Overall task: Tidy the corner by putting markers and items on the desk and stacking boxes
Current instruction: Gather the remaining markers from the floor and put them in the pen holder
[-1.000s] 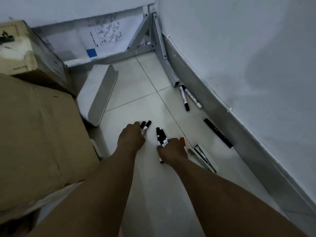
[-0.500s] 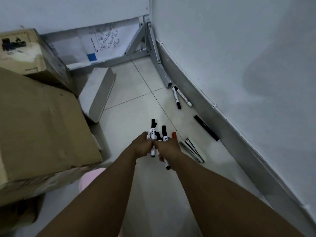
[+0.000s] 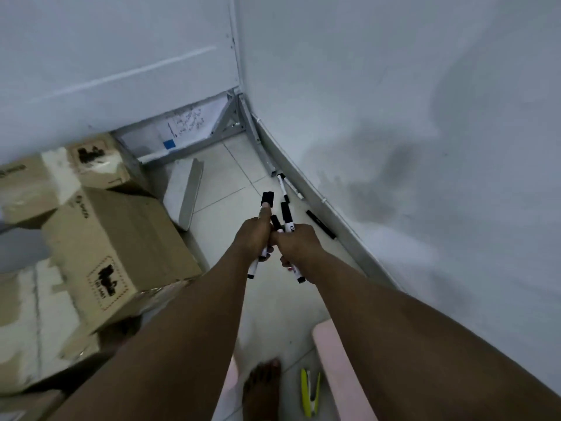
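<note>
A: Cardboard boxes [image 3: 115, 247] stacked left, white tiled floor [image 3: 218, 177].
B: Hands?
A: left hand [image 3: 253, 238] curled round black-capped markers [image 3: 266, 200]; right hand [image 3: 296, 244] grips more markers [image 3: 286, 215], held above the floor.
B: Leftovers?
A: Two markers on floor [image 3: 283, 189] near the wall, black pen [image 3: 320, 227] beside it.

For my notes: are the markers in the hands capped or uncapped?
Capped: black caps show on the markers above both hands; their lower ends are partly hidden.
</note>
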